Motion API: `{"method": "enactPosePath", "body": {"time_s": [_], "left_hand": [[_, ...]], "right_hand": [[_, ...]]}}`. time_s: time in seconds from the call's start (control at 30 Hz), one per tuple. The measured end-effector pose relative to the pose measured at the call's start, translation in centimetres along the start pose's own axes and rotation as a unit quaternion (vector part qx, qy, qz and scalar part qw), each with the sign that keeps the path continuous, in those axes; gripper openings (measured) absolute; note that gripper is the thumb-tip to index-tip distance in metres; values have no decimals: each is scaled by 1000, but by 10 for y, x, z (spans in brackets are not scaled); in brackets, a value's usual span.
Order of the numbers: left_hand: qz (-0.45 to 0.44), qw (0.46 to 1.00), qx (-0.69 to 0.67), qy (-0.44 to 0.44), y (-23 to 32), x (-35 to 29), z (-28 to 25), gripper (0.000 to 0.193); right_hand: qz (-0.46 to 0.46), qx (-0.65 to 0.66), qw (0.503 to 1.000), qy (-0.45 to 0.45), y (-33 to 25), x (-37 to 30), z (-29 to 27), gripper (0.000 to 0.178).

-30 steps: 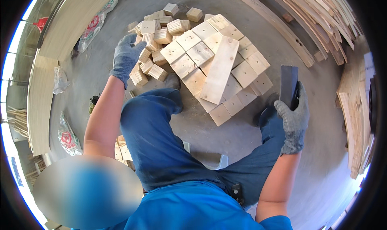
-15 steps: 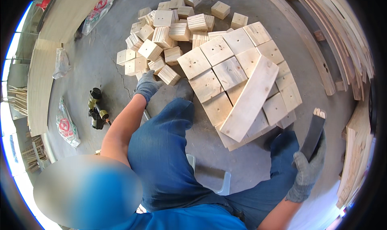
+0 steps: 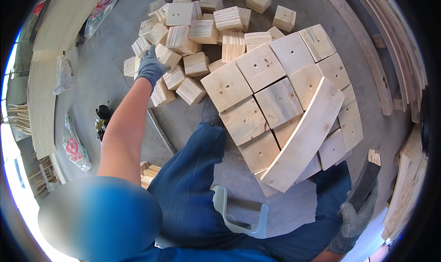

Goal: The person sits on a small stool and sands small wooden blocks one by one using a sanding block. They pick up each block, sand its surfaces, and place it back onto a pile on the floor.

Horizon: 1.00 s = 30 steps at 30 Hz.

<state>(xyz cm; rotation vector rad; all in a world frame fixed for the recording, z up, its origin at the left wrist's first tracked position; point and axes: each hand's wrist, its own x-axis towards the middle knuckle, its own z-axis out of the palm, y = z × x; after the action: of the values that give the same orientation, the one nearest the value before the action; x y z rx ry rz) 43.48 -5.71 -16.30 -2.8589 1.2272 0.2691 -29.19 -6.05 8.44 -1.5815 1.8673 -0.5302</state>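
My left hand [image 3: 150, 69], in a grey glove, reaches to the left side of a heap of pale wooden blocks [image 3: 189, 91]. Its fingers are stretched over the blocks with the thumb apart; their tips partly overlap the wood. My right hand [image 3: 356, 221], gloved too, is closed round a short dark bar [image 3: 364, 180] with a pale, rough wooden end, beside my right knee. Between my legs and the heap stands a stack of square blocks [image 3: 246, 119] set in tight rows. A plain board [image 3: 305, 135] lies slantwise on top of it.
A nail gun [image 3: 101, 119], partly behind my left forearm, and a metal rod [image 3: 161, 131] lie on the floor. A pale plastic stool [image 3: 262, 225] is below me. Long boards [image 3: 381, 32] line the right side; plastic bags [image 3: 76, 145] lie at left.
My left hand has moved forward and left, from the heap's near edge to its left side. The right hand keeps hold of the dark bar. The view has shifted slightly.
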Motion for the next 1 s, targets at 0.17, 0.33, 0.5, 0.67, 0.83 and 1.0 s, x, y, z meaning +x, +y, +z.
{"method": "enactPosePath", "body": {"time_s": [0.17,0.33,0.5,0.67,0.83,1.0], "left_hand": [[-8,999,-3,-47,-30,9,14,114],[-51,997,-3,-53,0,-40,-11,106],[-51,995,-68,-50,-15,-113,-49,111],[-60,972,-227,-16,-32,-170,-86,108],[-30,909,-414,-50,0,-212,-157,105],[60,830,-536,-142,95,-279,-236,82]], "right_hand": [[-21,12,999,-36,3,6,8,108],[29,59,998,-26,-16,-2,9,122],[-3,56,998,-17,-18,-12,-1,112],[-52,60,997,-10,-28,-27,-12,105],[-89,128,988,-6,-21,-37,-24,99],[-130,119,984,17,-7,-39,-35,98]]}}
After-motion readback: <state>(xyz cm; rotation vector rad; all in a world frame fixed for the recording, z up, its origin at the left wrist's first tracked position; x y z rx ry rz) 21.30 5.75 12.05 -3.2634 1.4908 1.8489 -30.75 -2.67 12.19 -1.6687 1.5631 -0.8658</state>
